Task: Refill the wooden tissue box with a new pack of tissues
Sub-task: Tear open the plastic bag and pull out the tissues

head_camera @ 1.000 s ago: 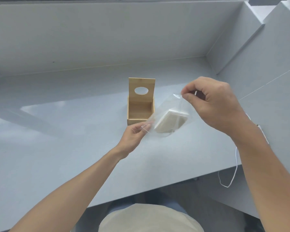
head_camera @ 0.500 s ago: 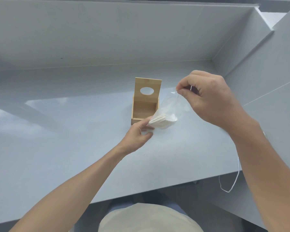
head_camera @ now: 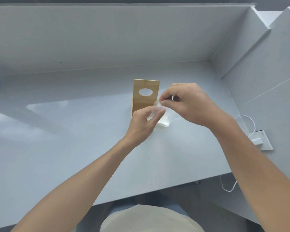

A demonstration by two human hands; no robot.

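- The right hand (head_camera: 187, 102) is raised above the desk (head_camera: 74, 139), thumb and forefinger pinched together on the upper edge of a clear plastic tissue pack (head_camera: 161, 117); its other fingers curl loosely behind.
- The left hand (head_camera: 143, 123) grips the same pack from the near side, thumb and fingers closed on the plastic just below the right hand's pinch (the two hands are almost touching there).
- The tissue pack hangs between the hands, its wrapper crumpled at the top; the white tissues show at the lower end, close over the desk surface, though I cannot tell whether the pack rests on it.
- Just behind the hands and a little to the left stands the wooden tissue box (head_camera: 146, 97), upright on the desk, its lid raised so that the oval slot (head_camera: 145, 92) faces the camera. The left hand hides the lower part of the box.
- The desk is pale grey and glossy, enclosed by grey partition walls (head_camera: 107, 36) at the back and on the right.
- Off the desk's right edge, a white cable (head_camera: 248, 119) loops to a plug in a wall socket (head_camera: 263, 140).
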